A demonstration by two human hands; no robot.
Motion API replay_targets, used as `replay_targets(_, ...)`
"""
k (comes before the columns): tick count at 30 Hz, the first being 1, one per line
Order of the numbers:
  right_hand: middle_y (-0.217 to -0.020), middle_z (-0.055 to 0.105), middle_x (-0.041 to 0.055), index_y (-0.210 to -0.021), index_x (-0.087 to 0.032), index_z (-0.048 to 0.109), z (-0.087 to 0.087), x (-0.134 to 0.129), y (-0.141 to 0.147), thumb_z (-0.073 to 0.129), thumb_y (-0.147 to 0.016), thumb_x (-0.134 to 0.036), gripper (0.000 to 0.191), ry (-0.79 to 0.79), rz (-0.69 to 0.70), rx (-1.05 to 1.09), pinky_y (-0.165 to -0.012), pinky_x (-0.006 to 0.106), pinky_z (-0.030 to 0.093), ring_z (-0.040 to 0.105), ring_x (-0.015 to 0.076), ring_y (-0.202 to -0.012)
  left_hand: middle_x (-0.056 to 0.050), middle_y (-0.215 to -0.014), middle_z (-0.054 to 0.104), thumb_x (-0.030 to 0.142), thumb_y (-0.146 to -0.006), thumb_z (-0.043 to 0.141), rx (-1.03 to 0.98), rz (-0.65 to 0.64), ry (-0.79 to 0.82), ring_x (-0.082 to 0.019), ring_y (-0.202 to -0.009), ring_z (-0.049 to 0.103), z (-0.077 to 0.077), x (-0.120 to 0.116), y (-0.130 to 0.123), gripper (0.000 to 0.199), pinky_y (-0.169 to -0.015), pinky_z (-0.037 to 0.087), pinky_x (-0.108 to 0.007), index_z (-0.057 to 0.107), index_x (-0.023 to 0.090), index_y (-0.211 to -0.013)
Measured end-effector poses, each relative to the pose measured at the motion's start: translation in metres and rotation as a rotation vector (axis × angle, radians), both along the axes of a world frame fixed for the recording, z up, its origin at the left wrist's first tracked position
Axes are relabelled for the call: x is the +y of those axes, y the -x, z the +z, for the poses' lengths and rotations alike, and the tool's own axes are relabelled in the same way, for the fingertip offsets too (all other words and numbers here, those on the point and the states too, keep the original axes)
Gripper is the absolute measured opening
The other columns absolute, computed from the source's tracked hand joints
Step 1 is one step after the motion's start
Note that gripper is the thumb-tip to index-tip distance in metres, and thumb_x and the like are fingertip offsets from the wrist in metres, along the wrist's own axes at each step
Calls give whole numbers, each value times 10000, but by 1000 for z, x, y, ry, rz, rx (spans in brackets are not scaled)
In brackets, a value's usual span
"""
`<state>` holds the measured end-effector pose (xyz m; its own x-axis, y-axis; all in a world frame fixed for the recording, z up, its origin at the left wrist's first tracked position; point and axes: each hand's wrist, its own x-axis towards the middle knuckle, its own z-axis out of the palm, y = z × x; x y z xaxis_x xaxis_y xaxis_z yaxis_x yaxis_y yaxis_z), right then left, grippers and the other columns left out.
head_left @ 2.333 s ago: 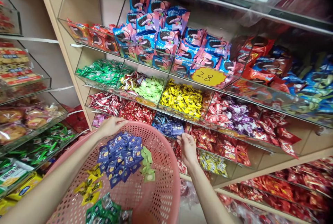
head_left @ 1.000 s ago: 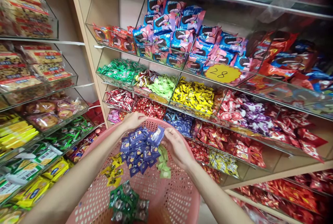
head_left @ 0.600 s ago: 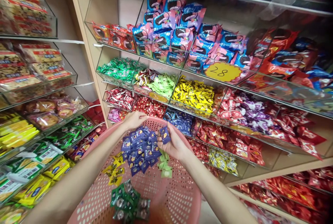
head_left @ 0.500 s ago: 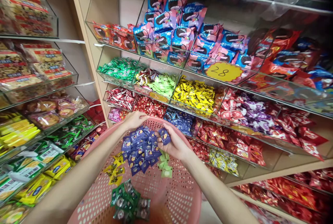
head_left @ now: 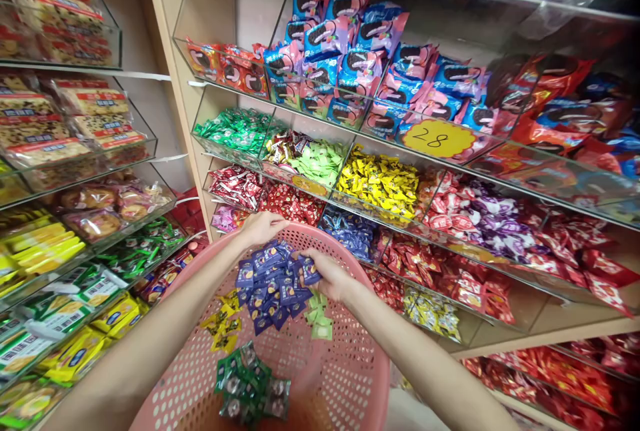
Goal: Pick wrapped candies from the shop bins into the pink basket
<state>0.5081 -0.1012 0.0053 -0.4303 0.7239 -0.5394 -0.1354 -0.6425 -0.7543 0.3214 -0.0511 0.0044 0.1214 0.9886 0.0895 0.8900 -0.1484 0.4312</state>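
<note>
A pink plastic basket [head_left: 345,357] with a perforated wall fills the lower middle of the head view. My left hand [head_left: 263,227] is closed over its far rim, fingertips hidden behind it. Inside the basket, my right hand [head_left: 325,275] pinches a purple candy packet [head_left: 310,271] beside a heap of like purple packets [head_left: 270,287]. Near the heap lie yellow candies [head_left: 221,324] on the left and pale green candies [head_left: 318,316] on the right. Closer to me in the basket is a cluster of dark green packets [head_left: 245,381].
Clear-fronted bins of wrapped candy rise behind the basket: purple-blue [head_left: 349,232], yellow [head_left: 380,183] and green [head_left: 234,134]. A yellow price tag [head_left: 439,140] reads 28. On the left, another shelf holds packaged biscuits [head_left: 95,207] and yellow packs [head_left: 117,316].
My right hand has moved slightly left and down over the purple heap, still with the packet. My left hand stays on the rim. The shelves have shifted slightly right in view.
</note>
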Motion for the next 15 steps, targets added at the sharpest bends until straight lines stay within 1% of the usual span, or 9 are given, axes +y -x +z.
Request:
replay_targets(2, -496, 493, -55, -695, -163, 507, 1, -2, 7, 484, -696, -193, 38, -44, 4, -80, -387, 182, 333, 410, 65, -378, -3, -936, 661, 624, -780, 315, -5, -2, 2, -197, -830, 592, -1, 0, 1, 506, -656, 360, -242, 642, 294, -979)
replay_targets(4, -480, 462, -72, -706, -186, 486, 1, -4, 13, 467, -670, -174, 42, -141, 16, -165, -391, 193, 328, 404, 78, -381, -1, -941, 660, 621, -777, 327, -16, -5, 4, -203, -833, 593, -1, 0, 2, 497, -665, 366, -246, 649, 293, -967)
replay_targets(6, -507, 470, -80, -755, -201, 497, -2, -6, 19, 489, -638, -139, 133, -305, 39, -259, -424, 201, 343, 428, 89, -424, 1, -942, 660, 615, -769, 350, -31, -5, 11, -206, -839, 592, -2, 0, 2, 485, -678, 371, -245, 653, 291, -963)
replay_targets(9, -621, 530, -60, -802, -198, 537, -12, -7, 27, 550, -608, -106, 215, -631, 86, -385, -547, 222, 397, 490, 103, -565, 1, -926, 663, 599, -758, 385, -55, 6, 22, -201, -845, 588, -4, 0, 3, 464, -681, 371, -234, 653, 284, -967)
replay_targets(12, -737, 581, -26, -802, -193, 566, -20, -2, 32, 559, -663, -144, 148, -898, 116, -456, -683, 264, 421, 532, 126, -698, 3, -901, 664, 582, -753, 399, -73, 12, 21, -193, -834, 584, -7, 1, 4, 441, -671, 371, -229, 654, 280, -950)
replay_targets(15, -812, 616, -1, -808, -196, 580, -20, 6, 35, 533, -717, -160, 109, -1046, 128, -506, -768, 300, 415, 557, 147, -784, 12, -847, 662, 563, -747, 408, -112, -11, 29, -183, -810, 576, -11, 4, 7, 421, -670, 372, -226, 660, 259, -895)
